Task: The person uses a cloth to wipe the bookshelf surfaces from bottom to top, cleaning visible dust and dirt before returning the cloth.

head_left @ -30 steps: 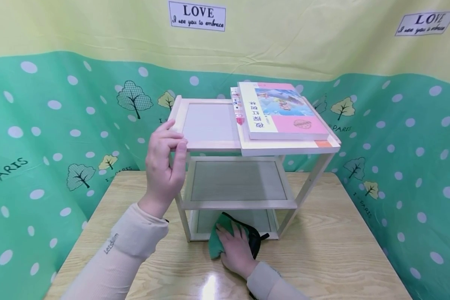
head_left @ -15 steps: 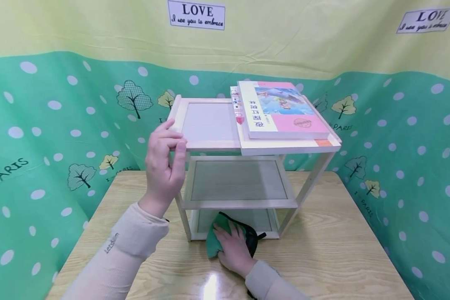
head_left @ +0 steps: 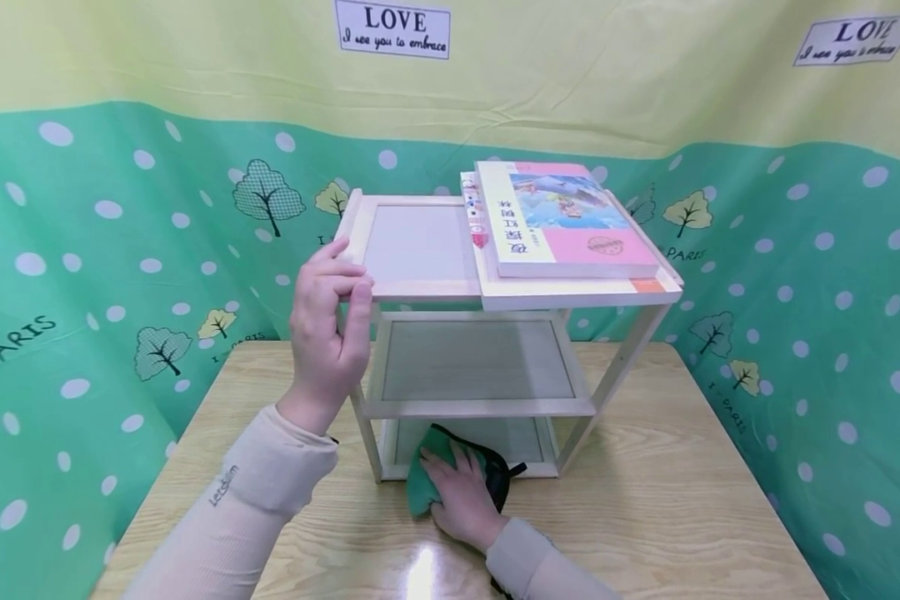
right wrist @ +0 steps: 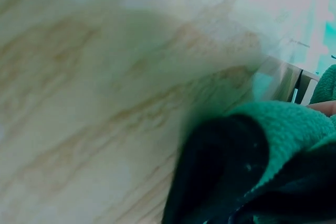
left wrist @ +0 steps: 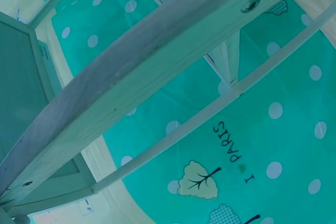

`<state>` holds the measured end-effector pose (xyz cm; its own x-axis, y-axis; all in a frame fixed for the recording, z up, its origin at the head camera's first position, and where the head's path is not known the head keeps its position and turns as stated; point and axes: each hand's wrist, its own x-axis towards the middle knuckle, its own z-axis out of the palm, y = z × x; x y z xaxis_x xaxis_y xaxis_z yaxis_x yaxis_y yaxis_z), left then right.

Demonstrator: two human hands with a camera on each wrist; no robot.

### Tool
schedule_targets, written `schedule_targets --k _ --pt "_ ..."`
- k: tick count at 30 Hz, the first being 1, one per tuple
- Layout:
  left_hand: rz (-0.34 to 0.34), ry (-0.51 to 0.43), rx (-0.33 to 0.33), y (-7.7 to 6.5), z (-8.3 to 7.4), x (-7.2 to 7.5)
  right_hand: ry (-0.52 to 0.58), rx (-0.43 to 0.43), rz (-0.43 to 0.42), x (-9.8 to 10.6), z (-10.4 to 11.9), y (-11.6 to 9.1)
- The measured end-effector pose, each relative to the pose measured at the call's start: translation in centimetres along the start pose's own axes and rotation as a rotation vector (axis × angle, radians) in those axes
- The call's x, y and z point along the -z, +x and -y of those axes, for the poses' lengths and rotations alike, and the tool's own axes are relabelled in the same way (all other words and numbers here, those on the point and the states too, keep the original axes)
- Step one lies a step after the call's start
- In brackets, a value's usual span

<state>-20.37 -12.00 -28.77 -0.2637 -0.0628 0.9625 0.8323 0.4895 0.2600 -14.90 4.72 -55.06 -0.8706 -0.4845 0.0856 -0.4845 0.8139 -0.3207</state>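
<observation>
1. Slightly leftward, the right hand (head_left: 465, 507) and the green cloth (head_left: 423, 485) have slid along the front of the wooden rack's (head_left: 480, 408) lowest shelf.
2. That hand's fingers lie spread over the cloth, pressing it there.
3. Up top, the left hand (head_left: 324, 325) grips the rack's near left corner, fingers bent over it.
4. Stacked books (head_left: 570, 242) lie just right.

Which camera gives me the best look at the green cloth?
The head view: it shows most of the green cloth, with the right hand covering part. The right wrist view shows only a cropped close-up; the left wrist view shows none of it.
</observation>
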Motion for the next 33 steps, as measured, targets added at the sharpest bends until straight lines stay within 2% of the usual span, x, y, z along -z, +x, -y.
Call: schedule_targets --k 11,20,26,33 --pt "0.012 0.012 0.006 0.0 0.1 0.2 0.014 0.05 0.03 0.6 0.9 0.3" --pt "0.009 0.0 -0.002 0.0 0.1 -0.1 0.025 0.089 0.122 0.0 1.8 0.9" --pt "0.019 -0.002 -0.003 -0.2 0.2 -0.1 -0.04 0.105 0.124 -0.1 2.0 0.7" --pt "0.008 -0.006 -0.01 -0.1 0.2 0.0 -0.111 0.142 0.166 0.2 2.7 0.5"
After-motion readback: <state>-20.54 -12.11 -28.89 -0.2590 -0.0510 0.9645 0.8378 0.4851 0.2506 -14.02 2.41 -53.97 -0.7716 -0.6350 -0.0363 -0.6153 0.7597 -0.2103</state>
